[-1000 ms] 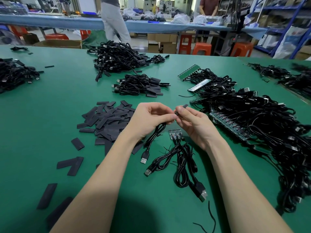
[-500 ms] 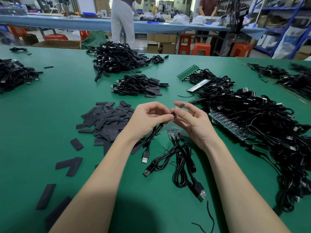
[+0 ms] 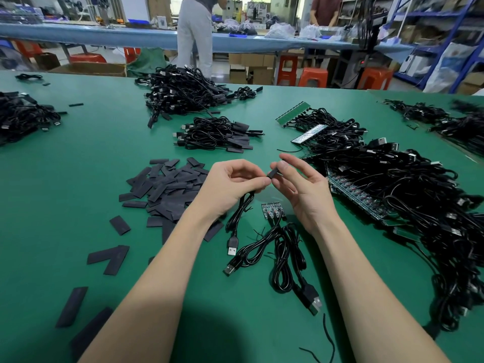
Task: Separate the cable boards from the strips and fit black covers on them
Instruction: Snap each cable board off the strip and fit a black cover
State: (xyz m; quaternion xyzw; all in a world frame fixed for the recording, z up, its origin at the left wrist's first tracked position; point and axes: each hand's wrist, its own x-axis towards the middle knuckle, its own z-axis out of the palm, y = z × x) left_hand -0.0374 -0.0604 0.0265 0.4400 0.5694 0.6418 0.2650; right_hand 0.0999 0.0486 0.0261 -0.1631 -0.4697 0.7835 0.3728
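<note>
**Black cover meeting cable end, mid-air**

Black cover (image 3: 272, 174) pinched in right hand (image 3: 303, 189), long axis angled down-left toward left hand (image 3: 230, 184), whose grip is closed on a cable (image 3: 239, 213); board end hidden. Both hover above green surface (image 3: 78, 179). Cover pile (image 3: 167, 187) left, loaded strips (image 3: 366, 203) right. Workshop benches behind.

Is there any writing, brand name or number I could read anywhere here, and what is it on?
No text here can be read.
Green board strips: small markings, too small to read.
Small cable boards on the table: print too fine to read.
Cardboard boxes under the far bench: no legible label.
Small framed card on the far bench: blurred.
</note>
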